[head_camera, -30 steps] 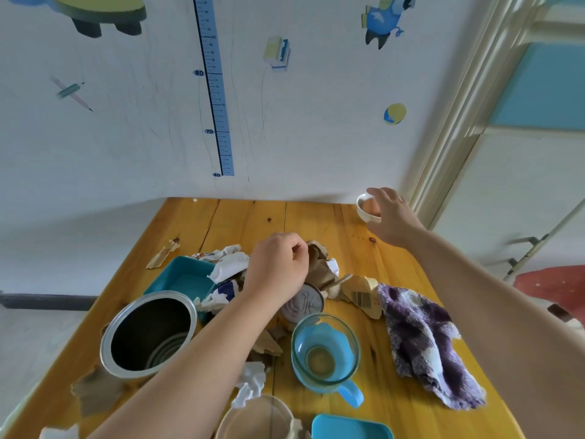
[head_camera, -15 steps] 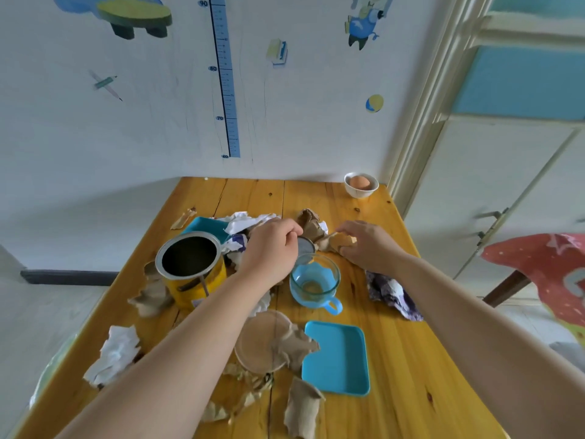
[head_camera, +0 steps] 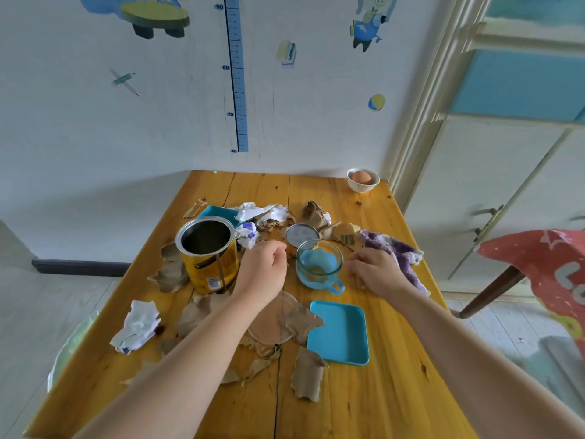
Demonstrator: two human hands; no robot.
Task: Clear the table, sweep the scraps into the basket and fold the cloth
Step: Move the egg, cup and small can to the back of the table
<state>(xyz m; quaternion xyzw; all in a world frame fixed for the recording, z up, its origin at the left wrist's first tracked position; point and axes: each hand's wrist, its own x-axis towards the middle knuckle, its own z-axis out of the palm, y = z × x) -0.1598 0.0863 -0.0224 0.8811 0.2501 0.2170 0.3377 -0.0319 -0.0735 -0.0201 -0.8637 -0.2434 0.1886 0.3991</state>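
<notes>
A wooden table (head_camera: 364, 403) is littered with torn brown paper scraps (head_camera: 308, 373) and crumpled white paper (head_camera: 136, 326). A purple and white cloth (head_camera: 395, 250) lies bunched at the right edge. My left hand (head_camera: 264, 269) hovers with curled fingers between an open yellow tin (head_camera: 207, 258) and a glass cup with a blue handle (head_camera: 319, 264); I see nothing in its grip. My right hand (head_camera: 376, 269) rests fingertips down on the wood between the cup and the cloth. A pale green rim, perhaps the basket (head_camera: 68, 346), shows below the left table edge.
A blue tray (head_camera: 340, 331) lies at front centre and a second one (head_camera: 218, 213) behind the tin. A small round can (head_camera: 302, 235) stands behind the cup. A white bowl with an egg (head_camera: 362, 179) sits at the far right corner. A red-covered seat (head_camera: 544, 270) stands to the right.
My right hand left the egg bowl at the far corner and came back to the table beside the cup and cloth. My left hand stayed curled near the small can.
</notes>
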